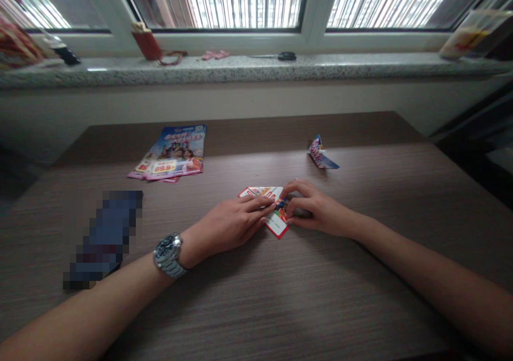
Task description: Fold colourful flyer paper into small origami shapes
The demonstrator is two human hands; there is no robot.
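Note:
A folded paper flyer (277, 227), white with red edges and coloured print, lies on the table in front of me. My left hand (230, 223) rests flat on its left part, fingers stretched out and together, hiding some of it. At the flyer's right edge, my right hand (315, 210) pinches the paper between thumb and curled fingers. The paper narrows to a corner pointing towards me. Beyond my right hand stands a small folded paper figure (319, 157) with printed sides. A metal wristwatch (170, 254) is on my left wrist.
A small stack of printed flyers (180, 150) lies at the back left of the wooden table (256, 302). A blurred-out dark blue object (107, 238) is beside my left forearm. Behind the table, the granite windowsill (224, 73) holds a red box (146, 43) and a dark-handled tool (286, 56).

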